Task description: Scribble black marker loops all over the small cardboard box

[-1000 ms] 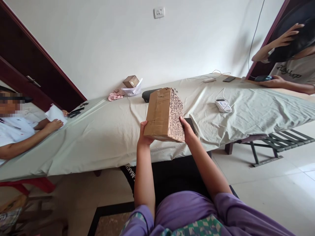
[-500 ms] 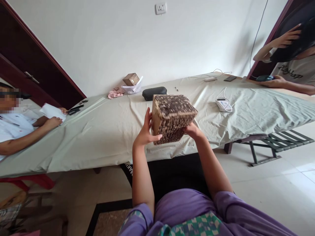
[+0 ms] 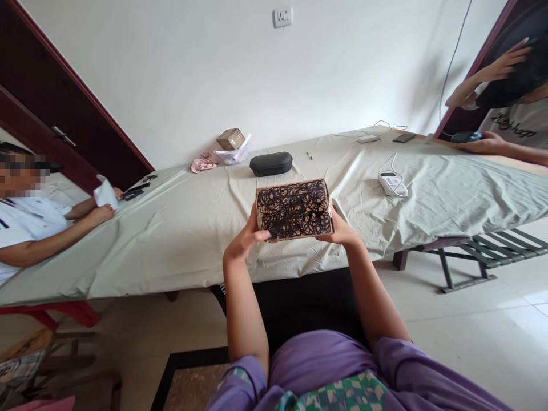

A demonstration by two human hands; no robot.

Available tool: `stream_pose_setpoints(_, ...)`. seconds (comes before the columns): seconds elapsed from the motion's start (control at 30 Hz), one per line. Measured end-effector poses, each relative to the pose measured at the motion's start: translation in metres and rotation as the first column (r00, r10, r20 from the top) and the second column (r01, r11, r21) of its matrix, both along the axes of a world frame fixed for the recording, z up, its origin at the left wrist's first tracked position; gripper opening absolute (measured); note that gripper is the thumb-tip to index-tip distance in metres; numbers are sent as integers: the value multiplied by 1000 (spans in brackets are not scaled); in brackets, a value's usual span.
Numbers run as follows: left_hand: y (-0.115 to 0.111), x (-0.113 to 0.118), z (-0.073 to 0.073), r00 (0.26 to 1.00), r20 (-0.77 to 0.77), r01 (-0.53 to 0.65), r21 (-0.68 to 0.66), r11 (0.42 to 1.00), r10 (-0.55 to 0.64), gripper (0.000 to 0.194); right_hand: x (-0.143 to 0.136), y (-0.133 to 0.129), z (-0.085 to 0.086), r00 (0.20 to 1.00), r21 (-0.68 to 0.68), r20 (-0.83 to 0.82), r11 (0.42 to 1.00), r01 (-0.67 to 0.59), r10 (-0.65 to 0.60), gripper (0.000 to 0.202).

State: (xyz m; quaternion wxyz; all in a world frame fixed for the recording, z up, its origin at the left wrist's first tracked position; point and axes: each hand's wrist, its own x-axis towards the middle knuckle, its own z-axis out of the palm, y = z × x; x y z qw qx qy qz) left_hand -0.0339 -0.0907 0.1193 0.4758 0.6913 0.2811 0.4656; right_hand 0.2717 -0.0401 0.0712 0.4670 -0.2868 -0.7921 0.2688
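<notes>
Between my two hands is a cardboard box [image 3: 295, 210], held up over the near side of the table. The face turned toward me is covered in black looping scribbles. My left hand [image 3: 247, 235] grips its left end, thumb at the lower front corner. My right hand [image 3: 341, 227] grips the right end, with fingers partly under the bottom edge. Just beyond the box lies a black zip case [image 3: 271, 164] on the cloth. The box's back and underside are hidden.
A pale cloth covers the long table [image 3: 184, 228]. Farther back are a small brown box [image 3: 230, 138] on a plastic bag, a pink cloth [image 3: 204, 162], a white device with a cord [image 3: 393, 184] and a dark phone [image 3: 403, 137]. People sit at left and stand at right.
The box has turned in my hands: its top and front showed before, and now one scribbled face points at me. At left, the person's white paper has shifted.
</notes>
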Motion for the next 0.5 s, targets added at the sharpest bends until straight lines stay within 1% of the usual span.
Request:
stream_pose_setpoints(0.07, -4, 2, 3, 995, -47, -95, -38, 995, 93, 113, -4, 3, -2, 1000, 6, -11, 1000, -11, 11, 136)
stream_pose_setpoints(0.13, -7, 4, 6, 980, -96, -180, -73, 981, 173, 115, -8, 6, -4, 999, -5, -30, 1000, -29, 28, 139)
stream_pose_setpoints(0.17, -7, 4, 6, 976, -110, -200, -88, 976, 190, 116, -10, 6, -6, 998, -18, -42, 999, -37, 36, 139)
stream_pose_setpoints(0.23, -6, 3, 3, 981, -86, -182, -105, 978, 173, 116, -14, 6, -8, 996, -71, -79, 996, -53, 48, 135)
stream_pose_setpoints(0.3, -2, 1, -2, 988, 6, -152, -97, 984, 153, 114, -20, 5, -11, 990, -137, -133, 988, -67, 48, 131)
stream_pose_setpoints(0.37, 3, -1, -9, 978, 81, -185, -95, 978, 193, 110, -27, 5, -15, 983, -181, -179, 981, -68, 35, 130)
stream_pose_setpoints(0.43, 9, -1, -15, 962, 84, -250, -110, 962, 260, 107, -32, 7, -19, 978, -208, -206, 976, -59, 15, 131)
stream_pose_setpoints(0.5, 15, 0, -20, 958, 94, -264, -94, 960, 273, 102, -36, 11, -23, 976, -265, -216, 963, -46, -12, 127)
